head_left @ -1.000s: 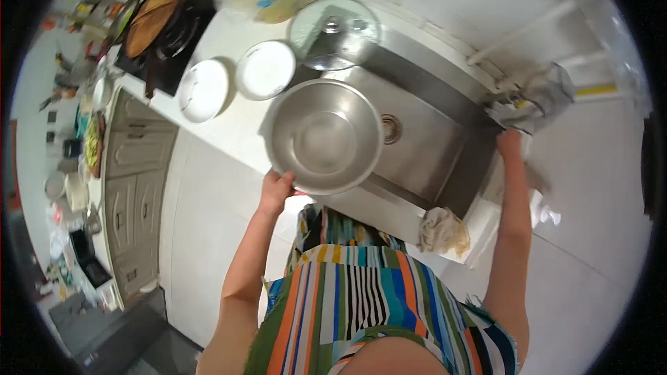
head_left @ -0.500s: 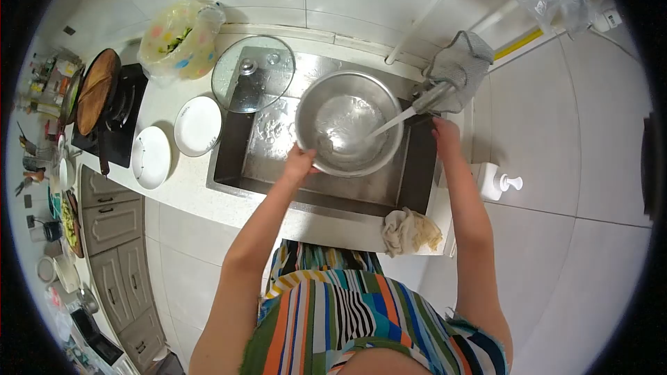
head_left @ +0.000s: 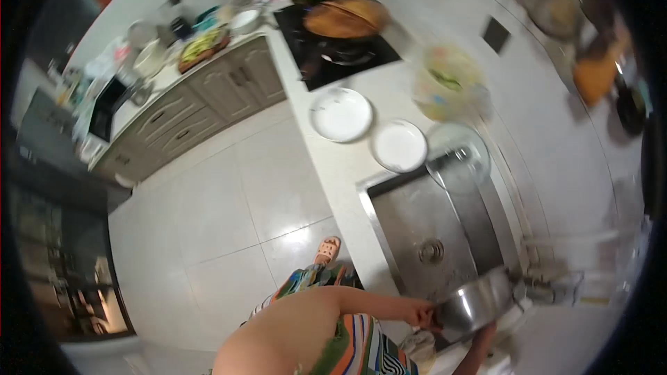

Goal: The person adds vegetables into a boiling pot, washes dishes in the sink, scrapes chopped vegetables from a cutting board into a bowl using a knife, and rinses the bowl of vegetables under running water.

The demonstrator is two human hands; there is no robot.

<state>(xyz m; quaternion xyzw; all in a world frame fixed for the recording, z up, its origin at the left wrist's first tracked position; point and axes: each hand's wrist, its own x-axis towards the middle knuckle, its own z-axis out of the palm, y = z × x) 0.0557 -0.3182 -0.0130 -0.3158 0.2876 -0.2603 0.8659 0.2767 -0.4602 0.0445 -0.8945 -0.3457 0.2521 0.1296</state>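
A stainless steel basin (head_left: 478,303) is tipped on its side over the near right end of the sink (head_left: 417,219), its outer wall showing. My left hand (head_left: 420,314) grips its edge, fingers closed. My right hand (head_left: 484,334) holds the basin from the other side; its fingers are partly hidden and blurred. Inside the sink, the drain (head_left: 431,251) is exposed. A crumpled cloth (head_left: 420,348) lies on the counter edge close to my left hand. What the basin contains is hidden from this angle.
A glass lid (head_left: 472,156) lies over the sink's far end. Beside it are two white plates, one nearer (head_left: 399,146) and one farther (head_left: 340,115), and a plastic bag with greens (head_left: 448,83). A wooden-lidded wok (head_left: 347,17) sits on the black stove (head_left: 316,73).
The view has swung left toward the stove and floor. The basin has gone from upright to tipped, and my right hand has come from the tap side onto it.
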